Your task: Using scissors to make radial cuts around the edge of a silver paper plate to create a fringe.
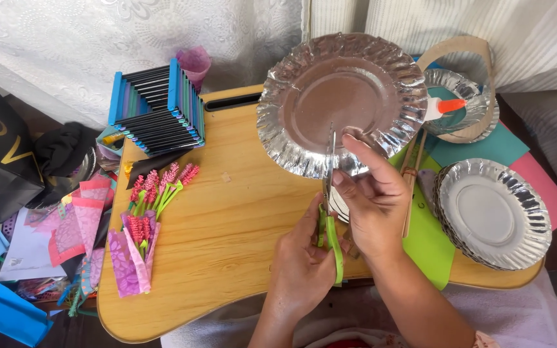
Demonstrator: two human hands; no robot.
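The silver foil plate (342, 96) sits tilted over the wooden lap table (227, 219), my right hand (372, 200) pinching its near rim. My left hand (301, 264) grips the green-handled scissors (329, 206), blades already inside the rim. I think thin foil could tear crooked, or the blades nick my thumb.

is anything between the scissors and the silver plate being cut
Nothing visible does. The scissors, held in the left hand, already reach the rim of the silver plate, which the right hand holds by its near edge.
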